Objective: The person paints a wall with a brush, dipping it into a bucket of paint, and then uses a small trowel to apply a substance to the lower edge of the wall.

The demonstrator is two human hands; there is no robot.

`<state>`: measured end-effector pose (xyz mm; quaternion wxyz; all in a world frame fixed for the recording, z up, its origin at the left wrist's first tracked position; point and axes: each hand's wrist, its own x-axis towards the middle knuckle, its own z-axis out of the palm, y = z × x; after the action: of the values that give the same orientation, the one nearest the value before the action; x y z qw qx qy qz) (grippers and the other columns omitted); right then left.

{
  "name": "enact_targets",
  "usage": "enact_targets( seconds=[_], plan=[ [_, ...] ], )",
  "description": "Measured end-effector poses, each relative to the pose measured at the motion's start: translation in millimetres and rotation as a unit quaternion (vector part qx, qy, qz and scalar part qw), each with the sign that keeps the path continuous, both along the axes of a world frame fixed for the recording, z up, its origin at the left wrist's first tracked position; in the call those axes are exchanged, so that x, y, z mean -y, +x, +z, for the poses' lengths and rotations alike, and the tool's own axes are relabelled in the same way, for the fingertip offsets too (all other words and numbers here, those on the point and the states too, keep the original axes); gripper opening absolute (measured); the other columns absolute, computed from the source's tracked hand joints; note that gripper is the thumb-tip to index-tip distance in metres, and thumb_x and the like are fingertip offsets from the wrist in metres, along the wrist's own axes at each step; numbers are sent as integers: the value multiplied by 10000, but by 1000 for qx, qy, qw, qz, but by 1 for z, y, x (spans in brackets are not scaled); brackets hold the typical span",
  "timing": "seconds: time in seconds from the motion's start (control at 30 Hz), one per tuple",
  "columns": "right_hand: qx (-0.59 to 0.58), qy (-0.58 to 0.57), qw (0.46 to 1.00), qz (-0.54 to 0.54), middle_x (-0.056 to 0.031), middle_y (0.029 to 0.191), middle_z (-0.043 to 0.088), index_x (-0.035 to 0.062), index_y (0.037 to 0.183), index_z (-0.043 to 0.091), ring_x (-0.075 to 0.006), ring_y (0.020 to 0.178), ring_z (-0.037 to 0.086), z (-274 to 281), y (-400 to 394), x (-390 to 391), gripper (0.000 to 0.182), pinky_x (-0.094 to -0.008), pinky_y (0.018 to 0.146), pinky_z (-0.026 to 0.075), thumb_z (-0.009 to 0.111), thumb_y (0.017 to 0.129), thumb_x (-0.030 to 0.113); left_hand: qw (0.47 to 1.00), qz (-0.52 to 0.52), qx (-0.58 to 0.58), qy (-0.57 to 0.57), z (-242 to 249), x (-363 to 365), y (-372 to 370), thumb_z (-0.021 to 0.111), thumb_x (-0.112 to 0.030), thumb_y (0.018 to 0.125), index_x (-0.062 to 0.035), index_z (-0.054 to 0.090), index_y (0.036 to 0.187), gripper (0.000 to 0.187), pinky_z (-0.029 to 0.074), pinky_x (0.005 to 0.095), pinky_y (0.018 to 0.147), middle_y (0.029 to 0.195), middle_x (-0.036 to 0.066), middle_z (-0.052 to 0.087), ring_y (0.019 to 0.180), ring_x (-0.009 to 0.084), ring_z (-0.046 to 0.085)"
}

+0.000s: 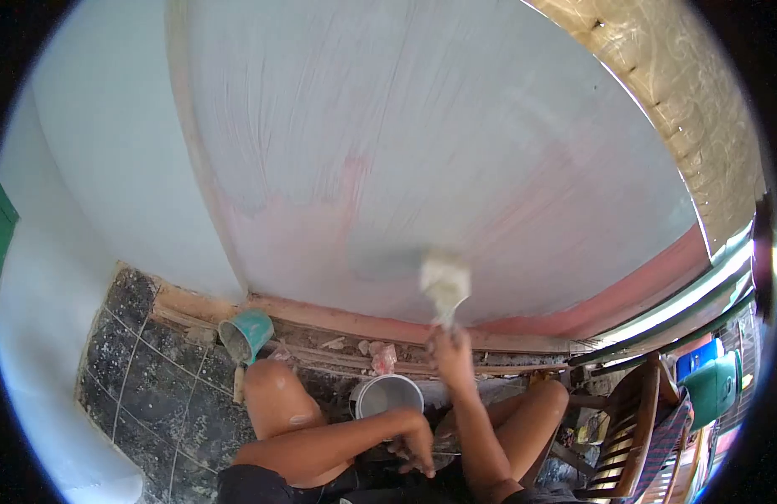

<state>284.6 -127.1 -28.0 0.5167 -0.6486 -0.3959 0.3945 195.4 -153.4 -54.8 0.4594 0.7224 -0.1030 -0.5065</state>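
Observation:
My right hand (451, 357) is closed around the handle of a wide paintbrush (446, 281). The brush points up, its pale, paint-loaded bristles slightly blurred against the lower part of the wall (388, 151). Whitish paint covers much of that wall in streaks, with pink showing through in patches and along the bottom. My left hand (415, 443) hangs loosely over my lap, its fingers a little apart and no object visible in them. Just beyond my left forearm stands a light bucket (390, 395), partly covered by that arm.
A teal bucket (247, 334) lies tilted by the wall base, near rubble and a crumpled plastic bag (382, 359). Dark, paint-spotted tiles (153, 386) cover the floor at left. A wooden chair (636, 428) stands at right, and a gold curtain (690, 101) hangs at upper right.

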Motion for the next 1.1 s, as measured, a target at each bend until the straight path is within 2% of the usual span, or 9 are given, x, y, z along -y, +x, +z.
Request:
enact_targets(
  seconds=[0.17, 0.23, 0.37, 0.43, 0.5, 0.67, 0.9, 1.0, 1.1],
  plan=[
    [25, 247, 967, -50, 20, 576, 430, 58, 905, 449, -41, 387, 390, 156, -8, -45, 261, -191, 312, 284, 445, 999, 300, 971, 20, 48, 232, -57, 23, -1, 565, -594, 810, -113, 741, 920, 523, 495, 418, 803, 960, 84, 698, 880, 255, 657],
    [33, 187, 981, -49, 14, 595, 441, 57, 905, 456, -40, 414, 396, 166, -5, -61, 264, -194, 339, 308, 447, 1000, 303, 957, 9, 60, 284, -58, 24, -2, 584, -565, 799, -108, 739, 922, 498, 493, 416, 821, 979, 68, 704, 920, 246, 655],
    [44, 165, 982, -80, 12, 627, 474, 38, 886, 491, -63, 513, 448, 57, 4, -82, 266, -238, 446, 396, 461, 997, 279, 965, 62, 71, 245, -31, 12, 2, 584, -503, 820, -116, 741, 931, 432, 485, 426, 839, 1008, 68, 702, 958, 232, 646],
    [251, 156, 954, -47, 5, 592, 470, 24, 859, 509, -86, 514, 455, -35, 8, -65, 259, -268, 434, 383, 473, 984, 249, 973, 48, 45, 222, -21, 1, 4, 587, -490, 821, -118, 741, 937, 419, 483, 427, 848, 1018, 65, 701, 962, 225, 645],
    [231, 78, 970, -5, 15, 579, 463, 21, 843, 514, -81, 502, 436, -107, 9, -33, 275, -273, 441, 366, 477, 979, 257, 973, 69, 47, 217, -43, -4, 4, 609, -465, 814, -110, 738, 944, 399, 484, 425, 851, 1030, 80, 696, 962, 246, 647],
    [64, 21, 997, -35, 11, 616, 480, 10, 876, 530, -80, 538, 487, -15, 7, 10, 305, -277, 462, 412, 507, 970, 298, 942, 131, 118, 285, -139, 11, 11, 728, -312, 733, -98, 724, 982, 327, 499, 416, 834, 1051, 103, 689, 964, 281, 650],
    [52, 205, 973, -95, 21, 569, 430, 73, 859, 478, -55, 430, 423, 203, 72, -36, 335, -219, 350, 326, 428, 998, 373, 932, 49, 170, 316, -69, 2, 13, 765, -192, 670, -98, 720, 994, 340, 507, 437, 810, 1069, 107, 683, 959, 274, 658],
    [89, 202, 969, -110, 20, 561, 422, 72, 833, 475, -63, 441, 426, 192, 85, -55, 340, -225, 372, 344, 422, 1001, 363, 944, -1, 121, 308, -76, -2, 30, 728, -284, 713, -100, 713, 1018, 356, 502, 438, 821, 1083, 116, 676, 967, 280, 654],
    [35, 182, 976, -111, 16, 572, 440, 63, 821, 474, -70, 457, 429, 75, 78, -59, 310, -243, 393, 349, 432, 1001, 311, 963, 35, 69, 257, -86, -15, 42, 667, -388, 758, -110, 716, 1014, 381, 498, 436, 827, 1087, 113, 674, 981, 275, 648]
  ],
)
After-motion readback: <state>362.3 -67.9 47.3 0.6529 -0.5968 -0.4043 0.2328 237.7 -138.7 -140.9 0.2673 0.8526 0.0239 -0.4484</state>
